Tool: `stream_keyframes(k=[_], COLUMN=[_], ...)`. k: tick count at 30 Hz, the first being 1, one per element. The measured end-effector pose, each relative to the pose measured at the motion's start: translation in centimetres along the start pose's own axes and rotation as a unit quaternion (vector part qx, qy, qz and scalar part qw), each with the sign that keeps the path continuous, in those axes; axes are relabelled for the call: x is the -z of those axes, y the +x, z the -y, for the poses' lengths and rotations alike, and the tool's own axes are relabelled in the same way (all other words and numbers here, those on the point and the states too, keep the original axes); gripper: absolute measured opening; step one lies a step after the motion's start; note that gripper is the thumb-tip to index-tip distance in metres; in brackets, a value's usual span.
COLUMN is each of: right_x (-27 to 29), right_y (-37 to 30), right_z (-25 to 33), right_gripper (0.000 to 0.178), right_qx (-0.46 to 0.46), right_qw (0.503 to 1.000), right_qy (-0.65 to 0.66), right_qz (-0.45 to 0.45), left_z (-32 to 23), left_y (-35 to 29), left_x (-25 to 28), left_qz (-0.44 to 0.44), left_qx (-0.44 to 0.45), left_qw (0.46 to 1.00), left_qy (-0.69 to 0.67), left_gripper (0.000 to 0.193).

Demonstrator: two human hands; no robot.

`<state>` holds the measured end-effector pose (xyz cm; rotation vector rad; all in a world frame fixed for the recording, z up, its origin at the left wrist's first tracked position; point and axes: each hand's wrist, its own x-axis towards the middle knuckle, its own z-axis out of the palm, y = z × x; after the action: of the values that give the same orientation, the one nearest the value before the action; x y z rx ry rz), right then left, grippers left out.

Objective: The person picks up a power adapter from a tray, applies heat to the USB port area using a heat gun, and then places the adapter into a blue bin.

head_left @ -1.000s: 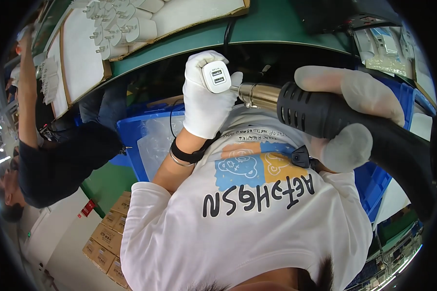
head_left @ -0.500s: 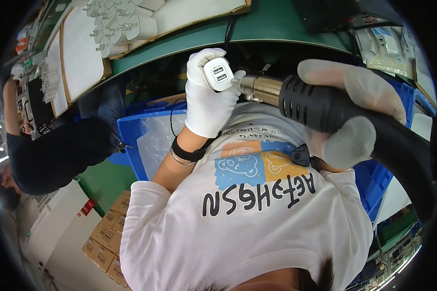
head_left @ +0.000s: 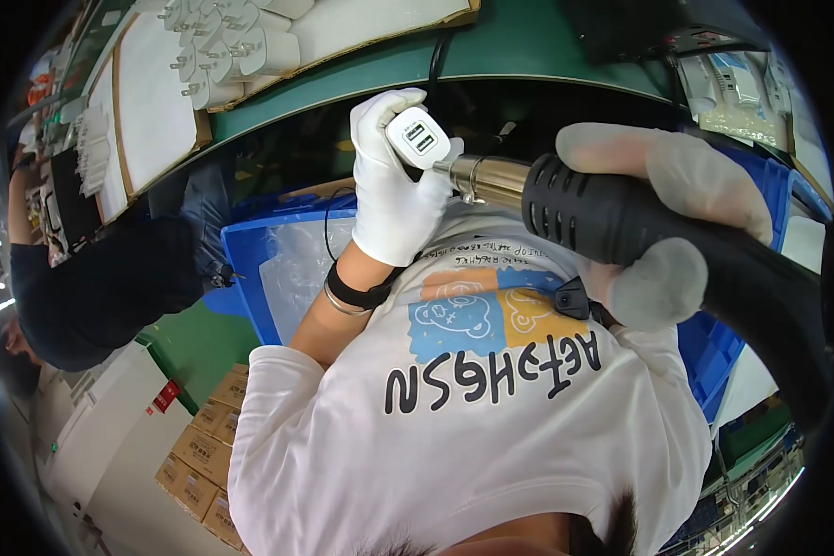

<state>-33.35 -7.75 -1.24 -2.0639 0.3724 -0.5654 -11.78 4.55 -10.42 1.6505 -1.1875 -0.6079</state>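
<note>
My left hand [head_left: 391, 199], in a white glove, grips a white charger [head_left: 415, 124] with its fingers curled round it. Two dark USB ports face up on the charger. In my right hand [head_left: 667, 199] is a hot-air gun [head_left: 579, 202], its black slotted handle held between fingers and thumb, which wear pale finger covers. From the handle a metal nozzle reaches left, its narrow tip close by the charger's lower right edge. Whether tip and charger touch, I cannot tell. A thick black hose runs off the handle to the lower right.
Several white chargers [head_left: 267, 51] with prongs stand on a cardboard-edged board on the green bench [head_left: 528, 51]. Blue bins [head_left: 255, 292] flank my body. At the right lie bagged white parts [head_left: 737, 83]. Another person [head_left: 111, 287] is at the left, near stacked cartons [head_left: 204, 449].
The nozzle tip has shifted slightly left and down, from the charger's right side to its lower right edge. The charger has moved a little to the left and tilted slightly.
</note>
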Motion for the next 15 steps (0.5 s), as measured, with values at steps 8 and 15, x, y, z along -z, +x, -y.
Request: stream_keyframes(k=[8, 15], right_x=[-1.7, -3.3], right_y=[0.8, 1.6], right_z=[-1.3, -2.4], right_gripper=[0.046, 0.045], right_qx=[0.121, 0.224], right_qw=[0.984, 0.944], right_qy=[0.037, 0.068], right_qz=[-0.124, -0.231], left_z=[-0.2, -0.3], left_y=[0.0, 0.2], left_x=[-0.2, 0.0], left_qz=[-0.015, -0.026], left_qx=[-0.014, -0.043], left_qw=[1.000, 0.998], left_qy=[-0.008, 0.039], left_gripper=[0.054, 0.052])
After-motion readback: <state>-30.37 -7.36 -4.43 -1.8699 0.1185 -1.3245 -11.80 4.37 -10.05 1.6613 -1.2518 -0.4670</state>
